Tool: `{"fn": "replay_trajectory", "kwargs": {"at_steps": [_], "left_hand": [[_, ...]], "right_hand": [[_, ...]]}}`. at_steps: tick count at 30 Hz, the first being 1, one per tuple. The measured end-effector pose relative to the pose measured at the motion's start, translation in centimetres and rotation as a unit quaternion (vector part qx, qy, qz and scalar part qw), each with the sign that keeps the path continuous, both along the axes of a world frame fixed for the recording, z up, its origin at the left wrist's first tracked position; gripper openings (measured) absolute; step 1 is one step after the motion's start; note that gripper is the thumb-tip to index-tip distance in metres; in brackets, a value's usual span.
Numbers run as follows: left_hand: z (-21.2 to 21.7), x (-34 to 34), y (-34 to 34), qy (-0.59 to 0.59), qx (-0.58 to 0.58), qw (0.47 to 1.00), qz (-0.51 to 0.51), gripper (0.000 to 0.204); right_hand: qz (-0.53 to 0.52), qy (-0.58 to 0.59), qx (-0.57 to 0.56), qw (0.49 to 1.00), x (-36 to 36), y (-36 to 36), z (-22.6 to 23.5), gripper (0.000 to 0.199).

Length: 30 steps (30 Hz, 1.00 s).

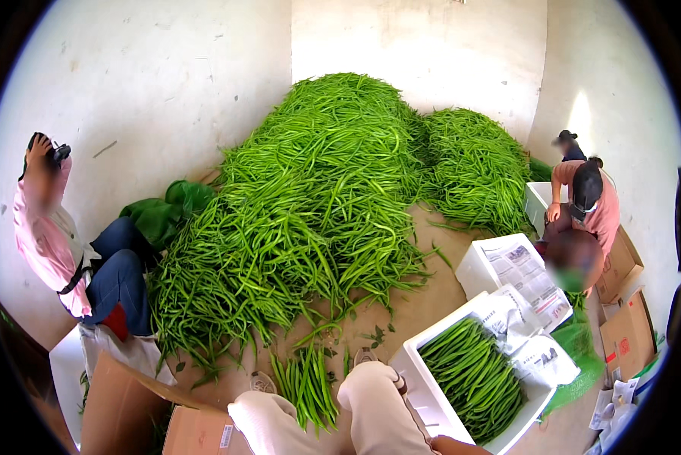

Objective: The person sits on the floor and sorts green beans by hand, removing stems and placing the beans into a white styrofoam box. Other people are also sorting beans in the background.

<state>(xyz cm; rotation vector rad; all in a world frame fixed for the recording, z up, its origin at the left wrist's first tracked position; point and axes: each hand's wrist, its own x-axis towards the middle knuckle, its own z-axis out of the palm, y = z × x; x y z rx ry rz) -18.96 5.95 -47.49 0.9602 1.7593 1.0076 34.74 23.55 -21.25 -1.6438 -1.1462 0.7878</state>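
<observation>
At far left a person in a pink top (48, 243) sits against the wall (151, 83), one arm raised to the head; beside them lies a green cloth (166, 212); near left stand brown cardboard boxes (128, 409); the middle of the floor (409, 311) carries a big heap of long green beans (318, 189), with a smaller heap (473, 167) behind it to the right; a small bundle of beans (306, 383) lies near, between the wearer's knees (371, 402); the wearer's own hands are out of view, so whether they are spread or pinching cannot be told; right of the knees a white box (424, 379) lined with newspaper holds packed beans (473, 375); a second white box (477, 273) sits beyond; at far right another person in pink (594, 205) bends over.
</observation>
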Motion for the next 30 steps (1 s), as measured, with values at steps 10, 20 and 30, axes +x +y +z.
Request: {"fn": "replay_trajectory", "kwargs": {"at_steps": [10,20,30], "left_hand": [[-4.9,2.2,22.9,0.162,0.034,0.973,-0.160,0.011],[-13.9,4.3,33.0,0.194,0.000,0.959,-0.205,0.010],[-14.1,2.3,33.6,0.211,-0.036,0.947,-0.238,0.010]], "right_hand": [[-0.107,-0.262,-0.059,0.957,8.3,12.5,4.7,0.029],[-0.092,-0.400,-0.274,0.870,8.2,21.5,-10.8,0.029],[0.057,-0.347,-0.397,0.848,-3.7,15.6,-31.0,0.029]]}}
